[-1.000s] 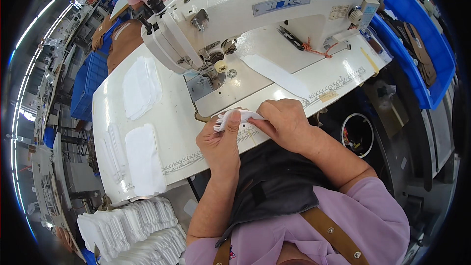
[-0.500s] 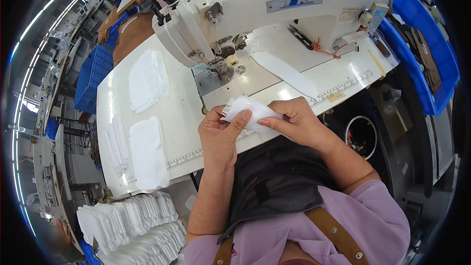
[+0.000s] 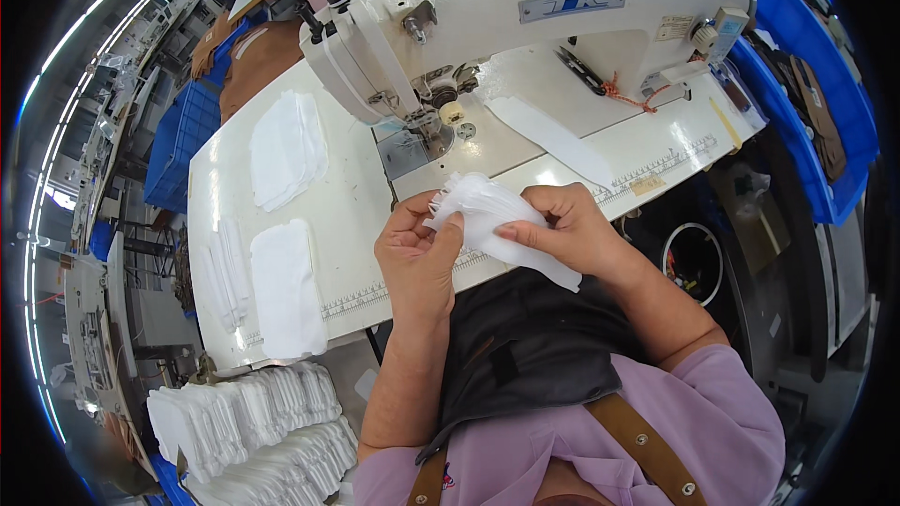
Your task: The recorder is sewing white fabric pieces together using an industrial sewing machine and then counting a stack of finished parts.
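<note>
Fabric pieces [image 3: 492, 214], white and fanned, are pinched and partly covered by both hands [image 3: 419, 258] near a sewing machine [image 3: 469, 2] and white stacks [image 3: 289, 150] on the surface [image 3: 352, 225].

A stack of white fabric pieces [image 3: 483, 214] is held bent between left hand [image 3: 419, 258] and right hand [image 3: 574, 232], its left edges fanned.

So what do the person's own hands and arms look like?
The left hand and right hand are both bare, each with a thumb and fingers. I can see nothing worn on them. The forearms are bare too. Above those come short, light purple sleeves.
</note>
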Available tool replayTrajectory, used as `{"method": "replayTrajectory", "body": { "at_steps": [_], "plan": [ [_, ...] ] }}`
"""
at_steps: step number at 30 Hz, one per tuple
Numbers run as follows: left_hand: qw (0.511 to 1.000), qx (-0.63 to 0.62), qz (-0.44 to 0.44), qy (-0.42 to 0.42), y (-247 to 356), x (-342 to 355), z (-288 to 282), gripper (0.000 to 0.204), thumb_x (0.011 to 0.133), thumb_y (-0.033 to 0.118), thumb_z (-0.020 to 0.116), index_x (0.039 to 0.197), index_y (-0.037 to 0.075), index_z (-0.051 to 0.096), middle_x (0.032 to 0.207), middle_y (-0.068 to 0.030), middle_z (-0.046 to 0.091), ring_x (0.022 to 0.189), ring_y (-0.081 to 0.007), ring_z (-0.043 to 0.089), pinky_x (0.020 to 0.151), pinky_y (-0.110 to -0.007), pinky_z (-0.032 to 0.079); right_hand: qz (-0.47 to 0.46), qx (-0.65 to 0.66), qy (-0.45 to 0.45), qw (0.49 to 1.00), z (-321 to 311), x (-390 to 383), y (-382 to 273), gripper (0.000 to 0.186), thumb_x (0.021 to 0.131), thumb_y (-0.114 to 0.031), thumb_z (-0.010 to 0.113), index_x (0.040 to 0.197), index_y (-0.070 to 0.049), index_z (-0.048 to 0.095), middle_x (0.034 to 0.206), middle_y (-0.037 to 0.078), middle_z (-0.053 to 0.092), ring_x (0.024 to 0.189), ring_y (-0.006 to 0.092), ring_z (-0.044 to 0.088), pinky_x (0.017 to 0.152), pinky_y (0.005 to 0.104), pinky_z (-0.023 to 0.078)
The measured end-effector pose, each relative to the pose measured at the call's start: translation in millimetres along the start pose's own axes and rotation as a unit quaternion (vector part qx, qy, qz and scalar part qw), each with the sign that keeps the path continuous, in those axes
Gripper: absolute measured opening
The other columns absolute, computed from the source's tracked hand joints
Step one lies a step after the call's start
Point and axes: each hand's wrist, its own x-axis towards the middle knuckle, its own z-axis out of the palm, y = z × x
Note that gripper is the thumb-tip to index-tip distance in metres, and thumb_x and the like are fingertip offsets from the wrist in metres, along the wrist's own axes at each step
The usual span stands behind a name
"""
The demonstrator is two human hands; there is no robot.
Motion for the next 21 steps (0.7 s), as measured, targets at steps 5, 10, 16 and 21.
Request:
{"method": "replayTrajectory", "body": {
  "at_steps": [5,10,16,21],
  "plan": [
    [1.0,-0.002,0.011,0.017,0,2,4,0.025,0.085,-0.003,0.072,0.108,-0.007,0.063,0.096,-0.0111,0.069,0.082,-0.0107,0.064,0.076,-0.022,0.051,-0.002,-0.046,0.024,0.999,2,0,0,0.025,0.087,-0.023,0.076,0.082,0.001,0.067,0.063,0.006,0.059,0.058,0.0068,0.048,0.054,0.0259,0.041],
    [0.986,0.146,0.075,0.025,3,6,6,0.023,0.089,0.0,0.071,0.109,-0.007,0.064,0.095,-0.0118,0.07,0.086,-0.0117,0.064,0.079,-0.023,0.051,-0.036,-0.051,0.006,0.998,6,-4,-9,0.025,0.086,-0.022,0.076,0.083,0.0,0.067,0.063,0.007,0.059,0.059,0.0067,0.049,0.055,0.0257,0.041],
    [0.998,-0.039,0.032,0.042,-1,18,-9,0.029,0.091,0.006,0.069,0.115,-0.003,0.055,0.101,-0.0158,0.07,0.087,-0.0157,0.069,0.083,-0.027,0.054,-0.023,-0.072,-0.038,0.996,6,-2,-2,0.024,0.087,-0.022,0.075,0.082,0.001,0.067,0.064,0.004,0.06,0.06,0.0056,0.049,0.055,0.0248,0.041],
    [0.995,-0.069,0.0,0.069,7,14,-8,0.032,0.094,0.009,0.067,0.12,-0.002,0.052,0.106,-0.0136,0.067,0.09,-0.0217,0.069,0.085,-0.033,0.056,-0.016,-0.015,0.006,1.0,6,-7,0,0.024,0.087,-0.022,0.075,0.081,0.001,0.067,0.063,0.003,0.058,0.059,0.0053,0.047,0.054,0.0253,0.04]
  ]
}}
